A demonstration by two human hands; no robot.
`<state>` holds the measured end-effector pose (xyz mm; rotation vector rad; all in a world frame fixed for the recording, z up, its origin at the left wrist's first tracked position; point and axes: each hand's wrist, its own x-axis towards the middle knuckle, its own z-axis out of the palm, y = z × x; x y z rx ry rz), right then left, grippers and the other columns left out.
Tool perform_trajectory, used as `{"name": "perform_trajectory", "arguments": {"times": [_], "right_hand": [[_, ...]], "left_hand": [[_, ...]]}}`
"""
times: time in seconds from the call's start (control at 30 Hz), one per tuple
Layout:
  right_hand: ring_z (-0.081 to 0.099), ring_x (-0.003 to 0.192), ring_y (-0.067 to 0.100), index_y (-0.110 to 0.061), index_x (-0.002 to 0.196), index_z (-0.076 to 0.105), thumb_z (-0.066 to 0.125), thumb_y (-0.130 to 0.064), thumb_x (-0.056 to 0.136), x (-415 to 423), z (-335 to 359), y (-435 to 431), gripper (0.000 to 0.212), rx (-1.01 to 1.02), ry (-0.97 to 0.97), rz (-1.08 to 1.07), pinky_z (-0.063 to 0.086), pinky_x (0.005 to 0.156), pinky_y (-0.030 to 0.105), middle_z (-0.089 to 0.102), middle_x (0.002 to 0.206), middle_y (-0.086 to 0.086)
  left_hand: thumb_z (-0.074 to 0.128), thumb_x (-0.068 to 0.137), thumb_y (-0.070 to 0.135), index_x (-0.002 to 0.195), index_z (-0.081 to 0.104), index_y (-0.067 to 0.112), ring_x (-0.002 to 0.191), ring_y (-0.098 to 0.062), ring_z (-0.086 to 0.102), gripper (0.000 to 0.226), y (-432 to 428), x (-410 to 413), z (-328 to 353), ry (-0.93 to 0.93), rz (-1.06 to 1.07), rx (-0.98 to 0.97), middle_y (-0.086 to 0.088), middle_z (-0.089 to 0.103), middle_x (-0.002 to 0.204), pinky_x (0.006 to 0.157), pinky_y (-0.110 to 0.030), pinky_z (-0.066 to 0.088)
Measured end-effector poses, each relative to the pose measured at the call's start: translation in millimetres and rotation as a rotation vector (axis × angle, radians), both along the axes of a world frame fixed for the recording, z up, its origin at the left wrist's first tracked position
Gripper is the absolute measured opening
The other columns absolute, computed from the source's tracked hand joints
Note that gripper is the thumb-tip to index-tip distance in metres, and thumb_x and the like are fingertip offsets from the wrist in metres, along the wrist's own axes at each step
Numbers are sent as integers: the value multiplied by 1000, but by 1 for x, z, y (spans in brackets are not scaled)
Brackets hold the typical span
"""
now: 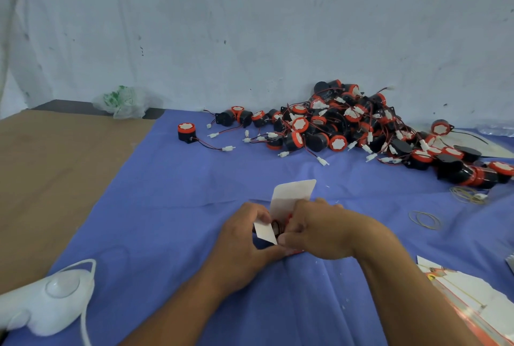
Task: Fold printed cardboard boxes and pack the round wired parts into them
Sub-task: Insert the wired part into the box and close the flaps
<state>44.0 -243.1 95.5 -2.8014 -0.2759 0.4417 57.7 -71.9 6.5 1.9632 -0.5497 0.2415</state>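
One cardboard box [292,192], lower centre of the frame: white inside, red print at its lower edge, top flap raised. Your left hand [244,237] and right hand [319,231] both grip it, fingers curled on its flaps and walls. One round part [278,227] sits inside, mostly hidden. The heap of black-and-red wired parts [347,126], upper right, holds too many to count. One single part [186,132] stands apart to its left.
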Motion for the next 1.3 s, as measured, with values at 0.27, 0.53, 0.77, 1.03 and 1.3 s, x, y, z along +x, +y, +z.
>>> {"name": "perform_trajectory", "arguments": {"times": [0.27,0.53,0.77,1.03,1.3], "right_hand": [[52,83,16,-22,70,73,70,-39,83,8,-3,-6,22,73,-27,-135,36,77,32,58,70,-8],[35,124,31,-18,134,31,84,-63,58,13,-14,-19,103,23,-78,-451,39,94,39,31,134,5],[52,85,15,-18,121,31,91,-46,63,17,-17,-17,88,247,-212,-349,41,56,25,50,102,-2],[49,71,13,-20,83,46,84,-52,67,19,-24,-9,52,198,-363,-297,38,53,32,54,78,-5],[52,67,19,-2,80,62,58,-23,97,28,-40,-21,27,599,-161,-271,49,66,45,66,90,13]], "left_hand": [[62,84,51,107,53,43,107,-6,54,26,0,5,-4,-11,-158,158,23,51,113,83,-14,42],[82,67,49,106,38,49,101,-5,62,58,0,-1,-2,48,-37,-19,24,60,111,77,-14,48],[83,57,57,100,44,43,99,-2,61,60,2,-1,2,21,86,-122,26,66,111,80,-25,47],[76,73,59,125,45,55,109,16,47,61,3,2,0,-14,140,-48,32,58,115,86,1,32],[55,99,22,149,31,23,128,-13,44,55,-2,6,-5,-144,-22,180,5,50,138,108,-16,30]]}}
